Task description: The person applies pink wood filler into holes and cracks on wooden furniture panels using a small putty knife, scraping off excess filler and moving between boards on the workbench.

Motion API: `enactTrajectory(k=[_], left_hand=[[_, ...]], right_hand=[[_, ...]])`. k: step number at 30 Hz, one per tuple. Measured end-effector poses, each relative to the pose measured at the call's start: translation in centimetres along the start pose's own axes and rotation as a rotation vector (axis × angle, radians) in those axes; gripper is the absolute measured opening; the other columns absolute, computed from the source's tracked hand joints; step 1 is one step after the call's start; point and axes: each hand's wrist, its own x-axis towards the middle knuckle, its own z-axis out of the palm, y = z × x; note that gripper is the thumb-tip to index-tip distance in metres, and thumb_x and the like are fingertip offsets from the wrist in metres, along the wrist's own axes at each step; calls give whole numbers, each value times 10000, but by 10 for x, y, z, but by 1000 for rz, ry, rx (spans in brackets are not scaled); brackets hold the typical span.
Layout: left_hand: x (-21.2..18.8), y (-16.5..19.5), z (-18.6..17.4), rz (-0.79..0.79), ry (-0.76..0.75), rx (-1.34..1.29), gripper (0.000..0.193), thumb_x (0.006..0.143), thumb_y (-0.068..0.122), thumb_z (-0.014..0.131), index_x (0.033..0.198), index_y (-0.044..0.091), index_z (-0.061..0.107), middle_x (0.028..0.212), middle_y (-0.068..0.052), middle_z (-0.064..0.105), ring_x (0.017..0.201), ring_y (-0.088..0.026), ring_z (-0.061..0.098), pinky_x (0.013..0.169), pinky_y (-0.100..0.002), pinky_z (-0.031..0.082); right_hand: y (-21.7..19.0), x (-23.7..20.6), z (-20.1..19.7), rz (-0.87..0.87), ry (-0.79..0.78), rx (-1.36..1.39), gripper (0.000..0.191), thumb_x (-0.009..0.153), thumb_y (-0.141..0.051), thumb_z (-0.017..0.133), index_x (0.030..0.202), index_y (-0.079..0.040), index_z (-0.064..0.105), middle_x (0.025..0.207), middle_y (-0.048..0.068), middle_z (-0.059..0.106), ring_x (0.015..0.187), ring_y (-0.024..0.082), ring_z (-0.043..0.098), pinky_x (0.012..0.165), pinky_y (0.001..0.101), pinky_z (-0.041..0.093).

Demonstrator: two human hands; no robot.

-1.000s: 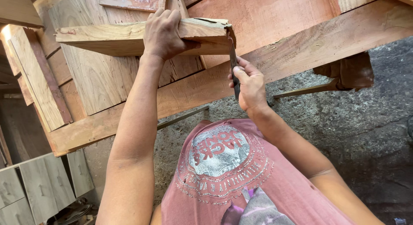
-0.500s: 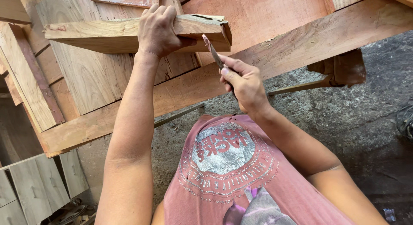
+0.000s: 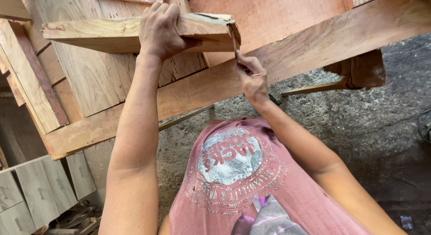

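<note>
While the left hand (image 3: pixel 161 30) wraps over the top of a rough wooden block (image 3: pixel 112 33), fingers closed around it, the block sits raised above a slanting plank (image 3: pixel 314 50). The right hand (image 3: pixel 252 77) is closed on a thin metal tool (image 3: pixel 234 44), its tip touching the block's split right end. Behind stand wooden boards (image 3: pixel 81 82). Below, a pink shirt (image 3: pixel 233 172) and the grey stone floor (image 3: pixel 359 113).
</note>
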Motion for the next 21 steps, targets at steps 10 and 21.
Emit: enactTrajectory(k=[10,21], left_hand=[[0,1,-3,-1,-2,-25,714,688,676,991,854,138,553,870,-32,624,879,-252,599,798,-411,492],[-3,0,-2,12,-5,-4,686,685,658,974,864,137,564,859,-24,616,869,-235,589,787,-401,492]], right_hand=[[-51,-2,4,-222,91,-300,438,968,48,760,1379,-77,677,1129,13,551,983,99,553,838,228,510],[21,0,-7,-48,36,-85,418,983,93,720,1349,-108,714,1066,-6,559,938,65,544,829,196,483]])
